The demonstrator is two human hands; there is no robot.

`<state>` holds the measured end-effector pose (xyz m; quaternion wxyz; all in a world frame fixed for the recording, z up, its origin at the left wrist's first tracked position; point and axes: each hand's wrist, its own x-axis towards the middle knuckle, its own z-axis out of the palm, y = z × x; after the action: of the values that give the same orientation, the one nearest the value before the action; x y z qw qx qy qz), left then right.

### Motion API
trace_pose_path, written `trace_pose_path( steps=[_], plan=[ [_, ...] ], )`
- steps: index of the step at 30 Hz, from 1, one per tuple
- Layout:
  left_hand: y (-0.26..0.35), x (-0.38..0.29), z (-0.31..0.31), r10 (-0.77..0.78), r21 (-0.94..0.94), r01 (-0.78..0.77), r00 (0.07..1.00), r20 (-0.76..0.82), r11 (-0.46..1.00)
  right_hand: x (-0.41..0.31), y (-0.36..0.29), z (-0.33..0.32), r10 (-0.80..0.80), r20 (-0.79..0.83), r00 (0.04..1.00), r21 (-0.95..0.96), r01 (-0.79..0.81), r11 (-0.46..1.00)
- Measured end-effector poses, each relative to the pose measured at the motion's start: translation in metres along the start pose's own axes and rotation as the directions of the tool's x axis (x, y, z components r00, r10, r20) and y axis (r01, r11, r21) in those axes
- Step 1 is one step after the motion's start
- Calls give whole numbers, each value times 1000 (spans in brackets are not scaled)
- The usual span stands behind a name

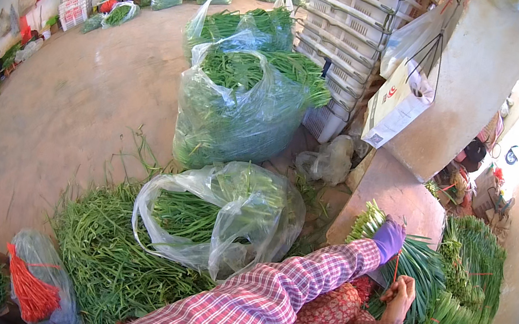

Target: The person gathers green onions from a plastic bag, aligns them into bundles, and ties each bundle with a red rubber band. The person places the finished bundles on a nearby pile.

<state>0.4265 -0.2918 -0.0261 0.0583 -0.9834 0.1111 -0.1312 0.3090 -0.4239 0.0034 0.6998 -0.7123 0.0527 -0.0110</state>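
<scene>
My left hand [389, 238], in a purple glove, grips a bunch of long greens [419, 263] that look like garlic chives. The pale stem ends [366, 220] point left and the dark leaves trail right, over a low board [394, 193]. A thin red tie [396, 267] runs down from the bunch to my bare right hand [400, 293], whose fingers are pinched on its lower end. How the tie passes around the stems is hidden by the glove. Just right of my hands lie bundled greens [448, 319], some with red ties.
Loose greens [113, 251] heap at left beside an open plastic bag of greens [263, 203]. Behind stand a large filled bag [240, 123] and stacked white crates [340, 37]. Red ties [33, 286] lie at lower left. A paper bag [398, 105] hangs above the board. People sit far back.
</scene>
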Motion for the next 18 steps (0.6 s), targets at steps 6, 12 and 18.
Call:
trace_pose_path(
  steps=[6,12,18],
  plan=[
    [-40,-12,-67,152,-613,-55,982,108,788,32,-4,-29,-151,282,947,-859,319,400],
    [-69,19,-39,131,-906,-106,990,-57,409,35,-38,-3,-251,421,872,-661,484,573],
    [-21,-18,-62,172,-182,-122,940,294,976,66,3,2,-185,201,962,283,123,951]
  ],
)
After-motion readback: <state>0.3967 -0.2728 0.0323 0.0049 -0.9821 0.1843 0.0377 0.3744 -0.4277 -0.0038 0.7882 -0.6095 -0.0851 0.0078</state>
